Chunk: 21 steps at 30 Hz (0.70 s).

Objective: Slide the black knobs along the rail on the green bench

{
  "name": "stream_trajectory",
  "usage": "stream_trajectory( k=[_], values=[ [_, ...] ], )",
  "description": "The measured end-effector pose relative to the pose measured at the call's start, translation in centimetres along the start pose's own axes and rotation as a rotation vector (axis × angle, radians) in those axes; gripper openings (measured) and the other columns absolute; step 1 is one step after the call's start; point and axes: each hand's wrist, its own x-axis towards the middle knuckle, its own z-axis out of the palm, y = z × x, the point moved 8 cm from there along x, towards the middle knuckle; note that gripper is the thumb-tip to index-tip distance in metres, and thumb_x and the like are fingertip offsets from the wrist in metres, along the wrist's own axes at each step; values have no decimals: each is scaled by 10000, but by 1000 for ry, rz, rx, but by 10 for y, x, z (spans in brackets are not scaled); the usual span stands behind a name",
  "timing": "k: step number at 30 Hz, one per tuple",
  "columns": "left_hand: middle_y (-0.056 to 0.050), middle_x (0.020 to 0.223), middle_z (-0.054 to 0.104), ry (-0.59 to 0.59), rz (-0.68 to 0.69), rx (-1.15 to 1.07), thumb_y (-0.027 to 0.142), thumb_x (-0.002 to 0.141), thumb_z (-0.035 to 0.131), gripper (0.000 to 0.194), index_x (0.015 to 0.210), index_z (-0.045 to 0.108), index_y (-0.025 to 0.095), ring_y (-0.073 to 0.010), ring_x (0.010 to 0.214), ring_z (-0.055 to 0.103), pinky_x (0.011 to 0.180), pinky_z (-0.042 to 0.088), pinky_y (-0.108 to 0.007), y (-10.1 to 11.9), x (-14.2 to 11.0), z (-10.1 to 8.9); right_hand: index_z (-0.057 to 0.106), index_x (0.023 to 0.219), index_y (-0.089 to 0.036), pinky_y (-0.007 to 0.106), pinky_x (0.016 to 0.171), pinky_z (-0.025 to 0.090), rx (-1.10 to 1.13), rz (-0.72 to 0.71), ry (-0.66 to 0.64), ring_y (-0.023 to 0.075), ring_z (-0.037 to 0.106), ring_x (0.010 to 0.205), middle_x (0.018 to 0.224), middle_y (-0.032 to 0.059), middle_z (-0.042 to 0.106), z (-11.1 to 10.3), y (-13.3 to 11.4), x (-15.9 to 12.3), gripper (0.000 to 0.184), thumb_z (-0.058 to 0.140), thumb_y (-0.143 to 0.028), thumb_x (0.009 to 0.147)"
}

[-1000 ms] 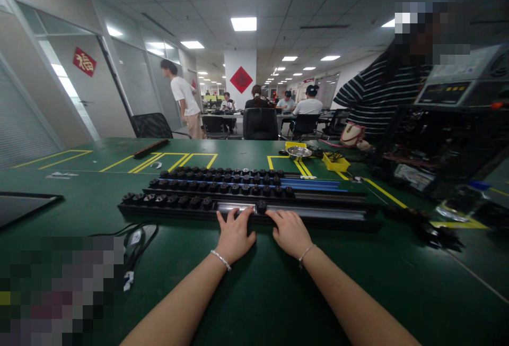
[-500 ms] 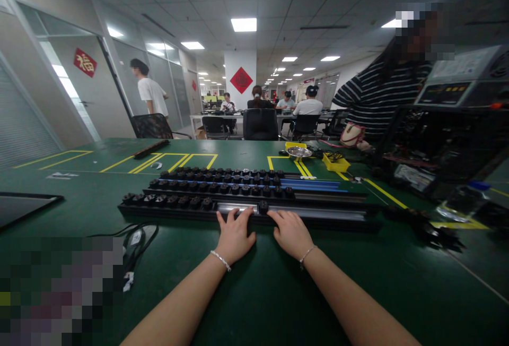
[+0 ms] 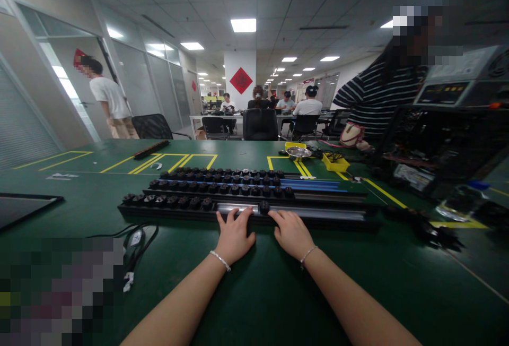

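Three long black rails lie side by side on the green table (image 3: 254,293). The nearest rail (image 3: 318,213) carries a row of black socket modules (image 3: 167,200) on its left part and one single module (image 3: 263,207) near the middle. My left hand (image 3: 234,234) rests on this rail's front edge just left of that module, fingers stretched over the metal channel. To the module's right lies my right hand (image 3: 290,232), fingers curled onto the rail edge. Neither hand lifts anything.
A black cable (image 3: 137,240) curls at the left. Loose black parts (image 3: 435,232) lie at the right beside dark equipment (image 3: 441,144). A yellow tray (image 3: 336,162) and a metal bowl (image 3: 299,152) stand behind the rails. A person in a striped shirt (image 3: 382,96) stands at the right.
My hands stay in place on the nearest rail. A person in a white shirt in the background has walked to the left.
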Motion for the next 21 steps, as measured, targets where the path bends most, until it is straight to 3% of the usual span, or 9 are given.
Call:
stream_trajectory(
  k=[21],
  values=[
    [-33, 1341, 462, -16, 1, 28, 297, 733, 548, 612, 1309, 341, 297, -300, 1261, 307, 1013, 28, -704, 1, 0, -1, 522, 1213, -212, 305, 915, 315, -10, -7, 22, 186, 476, 1030, 1095, 78, 577, 0, 4, -1, 436, 427, -165, 790]
  ],
)
